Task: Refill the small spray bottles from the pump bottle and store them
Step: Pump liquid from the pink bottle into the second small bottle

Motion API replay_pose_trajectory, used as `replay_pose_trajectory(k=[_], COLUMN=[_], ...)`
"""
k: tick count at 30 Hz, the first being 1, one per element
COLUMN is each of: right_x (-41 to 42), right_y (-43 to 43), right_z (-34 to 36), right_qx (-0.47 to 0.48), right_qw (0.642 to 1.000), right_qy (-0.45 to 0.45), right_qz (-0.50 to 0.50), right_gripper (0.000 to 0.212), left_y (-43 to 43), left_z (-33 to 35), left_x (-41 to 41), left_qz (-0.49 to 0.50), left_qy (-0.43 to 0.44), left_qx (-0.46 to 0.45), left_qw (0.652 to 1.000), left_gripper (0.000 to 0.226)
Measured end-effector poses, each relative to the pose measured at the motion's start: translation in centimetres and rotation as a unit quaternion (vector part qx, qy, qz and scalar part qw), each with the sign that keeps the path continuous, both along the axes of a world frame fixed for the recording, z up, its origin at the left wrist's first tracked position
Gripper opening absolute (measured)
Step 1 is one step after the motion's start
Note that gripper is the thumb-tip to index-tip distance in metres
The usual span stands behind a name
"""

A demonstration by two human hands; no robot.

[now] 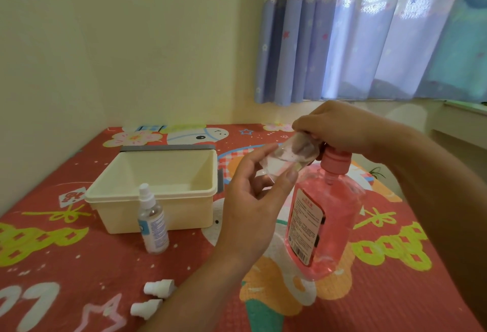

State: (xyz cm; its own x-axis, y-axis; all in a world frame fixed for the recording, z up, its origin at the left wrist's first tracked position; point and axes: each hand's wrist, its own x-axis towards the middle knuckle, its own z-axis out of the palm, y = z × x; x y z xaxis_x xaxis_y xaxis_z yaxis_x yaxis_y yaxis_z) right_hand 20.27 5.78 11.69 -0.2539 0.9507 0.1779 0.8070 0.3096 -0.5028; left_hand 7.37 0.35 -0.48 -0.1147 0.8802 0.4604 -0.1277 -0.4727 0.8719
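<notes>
My left hand holds a small clear bottle without its cap, tilted with its mouth toward the pump nozzle. My right hand presses down on the pink pump head of a large pink pump bottle that stands on the mat. A second small spray bottle, capped and upright, stands in front of a cream storage box. Two white spray caps lie loose near the mat's front edge.
Everything rests on a red patterned mat that runs to a cream wall on the left and back. The box is open with nothing in it. A blue curtain hangs at the back right.
</notes>
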Motion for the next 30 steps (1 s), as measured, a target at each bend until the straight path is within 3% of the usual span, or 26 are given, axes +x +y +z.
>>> replay_pose_trajectory(k=[30], right_x=[0.32], right_y=[0.1], right_z=[0.16], right_qx=[-0.018], right_qw=[0.999], right_qy=[0.043], right_qz=[-0.004], right_gripper=[0.034], left_y=[0.24], left_z=[0.04], left_x=[0.1], left_qz=[0.003], left_qy=[-0.003], left_qx=[0.007], left_qw=[1.0], left_gripper=[0.04])
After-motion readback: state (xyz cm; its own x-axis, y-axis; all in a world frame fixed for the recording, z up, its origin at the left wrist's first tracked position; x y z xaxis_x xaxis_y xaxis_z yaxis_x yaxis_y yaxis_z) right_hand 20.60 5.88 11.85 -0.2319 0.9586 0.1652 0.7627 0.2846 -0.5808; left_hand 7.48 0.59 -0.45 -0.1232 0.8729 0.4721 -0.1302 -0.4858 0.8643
